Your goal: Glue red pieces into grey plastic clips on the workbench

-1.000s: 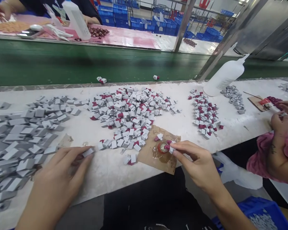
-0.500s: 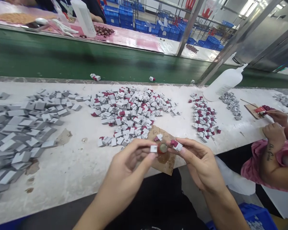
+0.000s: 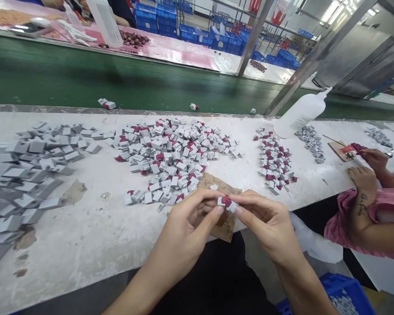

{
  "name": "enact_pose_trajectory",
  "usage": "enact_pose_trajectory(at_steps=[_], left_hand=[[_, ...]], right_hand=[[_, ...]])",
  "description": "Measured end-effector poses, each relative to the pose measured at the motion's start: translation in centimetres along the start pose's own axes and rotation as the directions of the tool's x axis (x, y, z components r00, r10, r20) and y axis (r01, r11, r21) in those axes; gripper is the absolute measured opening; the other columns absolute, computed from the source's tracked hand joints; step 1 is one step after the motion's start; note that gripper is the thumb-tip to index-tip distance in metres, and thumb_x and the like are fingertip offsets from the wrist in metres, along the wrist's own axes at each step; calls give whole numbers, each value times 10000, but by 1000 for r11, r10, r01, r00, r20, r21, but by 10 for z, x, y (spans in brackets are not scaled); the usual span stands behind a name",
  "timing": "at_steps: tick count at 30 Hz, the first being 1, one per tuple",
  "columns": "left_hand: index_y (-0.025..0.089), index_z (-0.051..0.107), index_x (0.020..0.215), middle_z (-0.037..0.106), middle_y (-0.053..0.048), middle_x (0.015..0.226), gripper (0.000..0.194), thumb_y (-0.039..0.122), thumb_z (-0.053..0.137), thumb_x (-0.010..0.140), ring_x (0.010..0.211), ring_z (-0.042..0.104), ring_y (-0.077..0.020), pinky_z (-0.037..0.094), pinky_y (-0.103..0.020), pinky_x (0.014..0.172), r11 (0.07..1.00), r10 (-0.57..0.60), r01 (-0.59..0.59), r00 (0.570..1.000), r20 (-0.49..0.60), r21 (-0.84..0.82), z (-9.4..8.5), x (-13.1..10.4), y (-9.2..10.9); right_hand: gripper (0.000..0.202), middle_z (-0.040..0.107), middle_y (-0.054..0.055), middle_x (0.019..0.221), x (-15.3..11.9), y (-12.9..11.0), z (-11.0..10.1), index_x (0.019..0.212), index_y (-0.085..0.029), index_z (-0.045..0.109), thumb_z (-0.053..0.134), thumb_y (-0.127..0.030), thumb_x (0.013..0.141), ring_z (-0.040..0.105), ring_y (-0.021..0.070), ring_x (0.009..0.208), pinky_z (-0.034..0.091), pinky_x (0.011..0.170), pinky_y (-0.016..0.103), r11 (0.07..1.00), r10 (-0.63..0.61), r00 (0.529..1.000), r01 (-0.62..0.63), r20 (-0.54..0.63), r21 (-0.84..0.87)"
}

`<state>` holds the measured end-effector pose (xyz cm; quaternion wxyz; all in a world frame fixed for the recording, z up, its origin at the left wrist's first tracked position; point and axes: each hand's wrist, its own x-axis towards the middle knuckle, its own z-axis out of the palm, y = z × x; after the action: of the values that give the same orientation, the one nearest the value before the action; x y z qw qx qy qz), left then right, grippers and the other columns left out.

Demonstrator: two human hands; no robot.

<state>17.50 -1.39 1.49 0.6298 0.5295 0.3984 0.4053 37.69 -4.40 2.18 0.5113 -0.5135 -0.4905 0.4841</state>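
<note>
My left hand (image 3: 187,229) pinches a small grey plastic block (image 3: 221,201) between thumb and fingertips. Pressed up against it from the right is a maroon-and-white plastic piece (image 3: 231,204), gripped by the thumb and fingers of my right hand (image 3: 265,221). The two parts touch, maroon end toward the grey block; how far one sits inside the other I cannot tell. Below my fingertips lies a brown cardboard piece (image 3: 228,234) with wet stains, largely covered by my hands. Just beyond it spreads a heap of grey-and-maroon pieces (image 3: 174,151).
Plain grey blocks (image 3: 22,179) are piled at the left. A smaller maroon-and-white pile (image 3: 274,159) and a white squeeze bottle (image 3: 300,114) stand to the right. A co-worker's hands (image 3: 369,170) work at far right. A green conveyor belt (image 3: 151,83) runs behind the table.
My hands have come together, bringing the maroon-and-white piece against the grey block. The small pot on the cardboard is now hidden behind my fingers. The whole view has shifted slightly.
</note>
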Motion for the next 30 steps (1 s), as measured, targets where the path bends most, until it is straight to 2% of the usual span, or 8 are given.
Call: enact_pose_trajectory(at_steps=[4,8,12,15,18,22,26,30], left_hand=[[328,843,1142,838,-19,1137,105,353,752,1098,1023,838,-208,711,-284,900,996,58,-57,998,-12,62,-5,-1,3],[319,847,1103,849,-24,1081,106,398,809,1044,1003,845,-227,721,-293,872,992,65,-56,995,-82,114,-27,5,15],[330,838,1210,856,-35,1123,256,478,832,1001,1021,833,-244,718,-310,854,909,156,-61,967,-201,413,-70,22,34],[305,831,1186,854,-43,1143,279,486,815,975,1034,821,-257,713,-352,884,804,250,-32,924,-288,593,-103,44,50],[253,810,1183,847,-40,1135,285,449,770,980,1058,818,-265,696,-374,895,735,242,79,897,-370,673,-123,75,67],[184,777,1315,802,-48,1311,294,339,622,1118,1149,804,-256,674,-392,953,612,156,256,889,-431,748,-132,137,83],[158,764,1344,773,-125,1398,305,334,796,1098,1250,770,-276,672,-508,1093,535,123,321,886,-448,782,-138,211,82],[183,752,1402,758,-131,1432,361,406,780,1118,1247,769,-275,681,-498,1079,509,16,350,910,-415,786,-141,270,69]], right_hand=[[117,884,68,1021,13,-15,3,1096,-318,977,949,-354,988,868,234,915,746,786,327,1000,5,995,-6,100,2],[150,878,59,1033,43,-31,10,1136,-304,968,921,-362,1007,852,220,885,732,789,341,999,27,959,-31,282,10],[231,903,54,1123,117,-40,25,1208,-289,943,893,-410,1017,856,246,983,734,902,405,984,-12,900,89,436,-157],[331,877,114,1301,200,-38,50,1412,-205,858,730,-290,1119,846,260,1046,717,945,422,858,-82,959,206,270,-471],[435,758,192,1565,279,-28,85,1452,-96,813,569,-30,1098,771,304,1356,609,1209,462,698,-119,978,207,174,-685],[400,687,165,1671,346,-9,124,1440,-137,804,707,-35,1066,617,333,1582,484,1353,528,648,-75,974,211,214,-732],[257,783,120,1478,368,-3,133,1317,-176,807,845,-281,1086,736,321,1406,588,1232,600,617,-13,982,155,187,-772],[276,852,176,1359,347,-18,106,1275,-141,854,723,-107,1034,798,327,1295,623,1164,491,642,-31,991,122,133,-757]])
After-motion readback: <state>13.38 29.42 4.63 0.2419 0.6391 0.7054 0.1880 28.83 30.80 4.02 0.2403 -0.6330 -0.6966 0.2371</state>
